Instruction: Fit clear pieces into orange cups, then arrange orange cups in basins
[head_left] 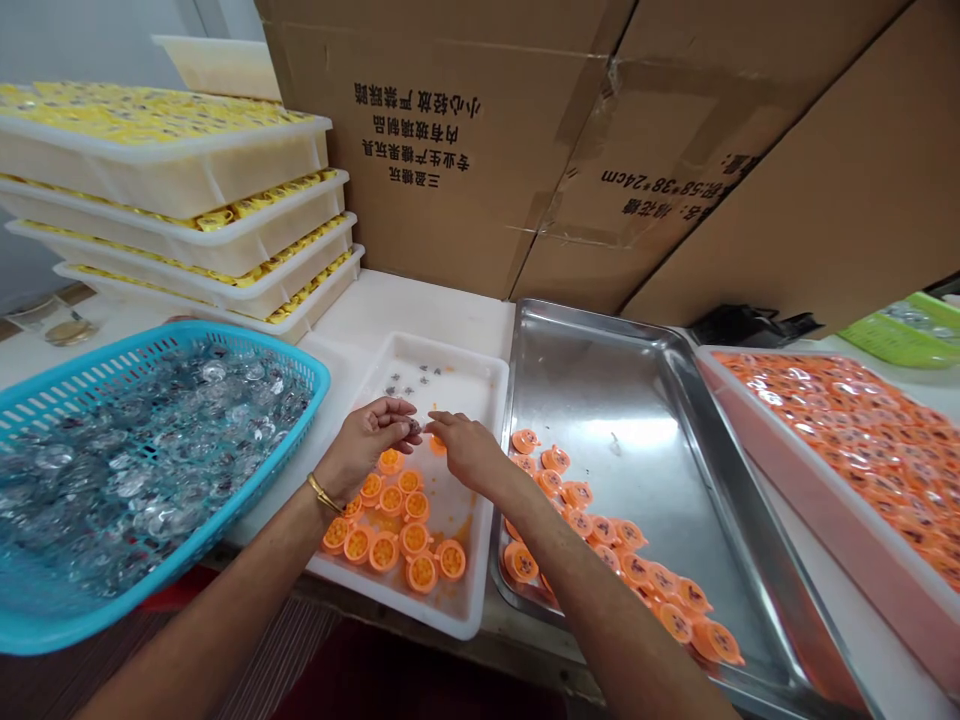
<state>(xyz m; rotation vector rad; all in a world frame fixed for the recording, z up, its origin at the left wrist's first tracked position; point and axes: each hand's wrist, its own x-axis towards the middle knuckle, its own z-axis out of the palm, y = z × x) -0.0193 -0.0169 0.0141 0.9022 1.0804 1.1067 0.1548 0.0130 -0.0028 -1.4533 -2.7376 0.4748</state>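
Above a white plastic tray [491, 400], my two hands meet with fingertips close together. My left hand [371, 440] is closed, pinching a small dark piece [412, 426] whose details are hard to see. Close by, my right hand [472, 455] has its fingers drawn together; whatever they pinch is hidden. Just under its fingertips lies an orange round cup [437, 447]. Several more small orange cups [384, 550] with yellow-orange insides fill the near left of the tray. Small dark flower-like pieces [409, 391] lie scattered at its far end.
A blue basket [319, 375] of clear plastic pieces is at left, below stacked white trays [225, 165] of yellow items. On the right, a metal tray [600, 380] holds orange lidded pieces [600, 530], beside a full tray of orange pieces [862, 440]. Cardboard boxes [465, 230] stand behind.
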